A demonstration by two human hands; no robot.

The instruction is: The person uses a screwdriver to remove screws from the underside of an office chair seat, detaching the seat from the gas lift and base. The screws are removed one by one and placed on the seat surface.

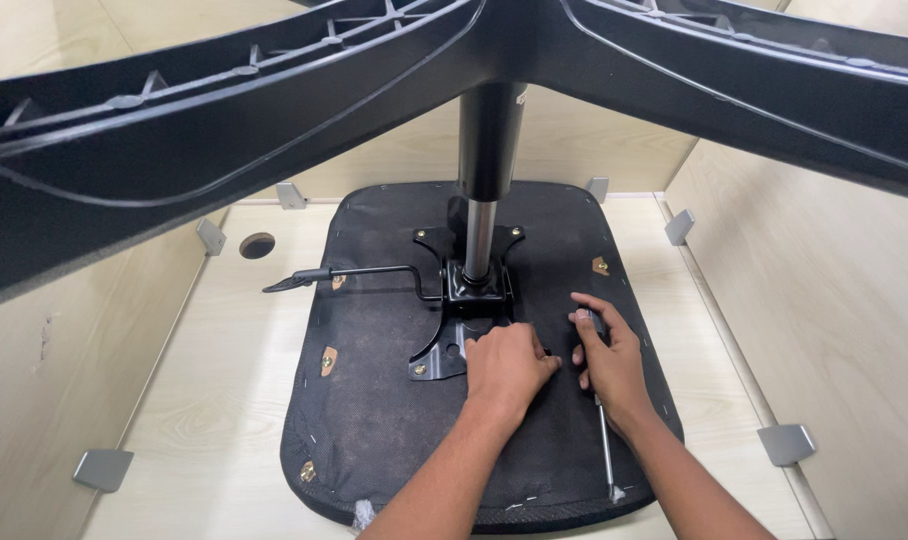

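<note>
The black star-shaped chair base (pixel 224 130) looms closest, its ribbed plastic arms spreading across the top of the view, above and beyond both hands. Below it, the person's forearms reach forward over an upturned chair seat (pixel 374 420), whose underside is covered in dark fabric stapled round the edge. The left hand (pixel 507 365) rests knuckles-up on the seat with its fingers curled under, at the near right corner of the black metal mounting plate (pixel 454 345); whether it grips anything there I cannot tell. Just to the right of it, almost touching, the right hand (pixel 606 360) lies loosely closed around the upper end of a slim metal tool (pixel 604 450), probably a long key or driver, with its forefinger stretched out towards the plate. The tool's shaft runs back along the seat under the wrist, its tip near the seat's near edge. Just beyond the left hand the plate is fixed to the seat with brass-coloured bolts, and from its centre the gas lift cylinder (pixel 482 220) rises, silver below and black above, up into the hub of the base. A black adjustment lever (pixel 344 275) sticks out from the mechanism, off to the left of both hands. The seat lies on a pale wooden surface (pixel 224 400) walled by light panels with grey corner brackets (pixel 102 468).
</note>
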